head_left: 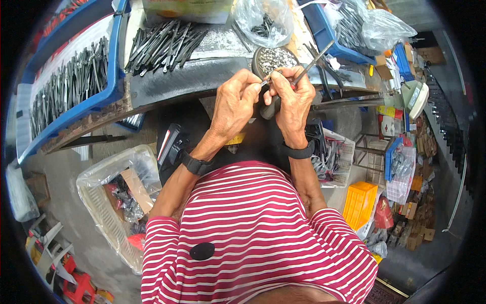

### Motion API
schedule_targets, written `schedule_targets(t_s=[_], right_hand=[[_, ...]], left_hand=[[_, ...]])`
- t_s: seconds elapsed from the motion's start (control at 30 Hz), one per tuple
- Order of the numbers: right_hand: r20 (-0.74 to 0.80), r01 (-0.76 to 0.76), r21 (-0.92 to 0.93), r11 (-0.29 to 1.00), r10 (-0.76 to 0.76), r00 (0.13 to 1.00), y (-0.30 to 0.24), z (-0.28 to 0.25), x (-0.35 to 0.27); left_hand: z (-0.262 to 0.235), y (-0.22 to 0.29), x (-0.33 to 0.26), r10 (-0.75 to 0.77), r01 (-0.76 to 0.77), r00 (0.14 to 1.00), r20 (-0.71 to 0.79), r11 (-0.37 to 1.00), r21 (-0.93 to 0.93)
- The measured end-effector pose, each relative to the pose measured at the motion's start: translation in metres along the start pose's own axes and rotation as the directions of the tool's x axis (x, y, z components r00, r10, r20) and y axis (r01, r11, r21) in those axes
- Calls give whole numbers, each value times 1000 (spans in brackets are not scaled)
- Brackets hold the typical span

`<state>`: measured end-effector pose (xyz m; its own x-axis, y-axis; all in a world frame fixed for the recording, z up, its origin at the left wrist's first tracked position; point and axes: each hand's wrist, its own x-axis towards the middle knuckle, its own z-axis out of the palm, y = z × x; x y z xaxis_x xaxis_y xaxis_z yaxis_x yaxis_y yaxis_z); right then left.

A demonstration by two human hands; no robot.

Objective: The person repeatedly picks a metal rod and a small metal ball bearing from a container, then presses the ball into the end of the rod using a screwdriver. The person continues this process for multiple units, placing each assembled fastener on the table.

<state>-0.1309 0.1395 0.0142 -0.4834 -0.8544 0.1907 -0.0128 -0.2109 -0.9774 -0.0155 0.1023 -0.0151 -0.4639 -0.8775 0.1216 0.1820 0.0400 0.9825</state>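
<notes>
Small metal piece [264, 82] pinched between both hands

It sits at the front edge of the bench [187, 79], the left hand's [234, 101] fingers pinched narrowly on it; the right hand [294, 99] steadies its other side while gripping a slim dark rod [317, 59]. The step in hand looks like close two-handed handling; the next move seems to call for steady fingers. Just beyond, a round bowl [255, 65] of shiny bits crowds the hands. Left lie slender dark metal strips [164, 45], then a blue tray [114, 66] by the left end.

Metal rod [317, 59], glossy plastic bag [281, 28]
</notes>
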Motion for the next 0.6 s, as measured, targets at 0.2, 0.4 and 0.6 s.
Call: schedule_targets(t_s=[0.2,0.4,0.6], right_hand=[[-19,-10,41,999,11,1000,-2,5,3],[-36,2,31,1000,-1,999,-5,8,3],[-25,15,-13,1000,-15,1000,-7,10,3]], left_hand=[[1,3,-1,149,-140,987,-67,982,127],[0,3,0,243,-225,963,-113,963,146],[-2,0,0,281,-260,953,-111,950,174]])
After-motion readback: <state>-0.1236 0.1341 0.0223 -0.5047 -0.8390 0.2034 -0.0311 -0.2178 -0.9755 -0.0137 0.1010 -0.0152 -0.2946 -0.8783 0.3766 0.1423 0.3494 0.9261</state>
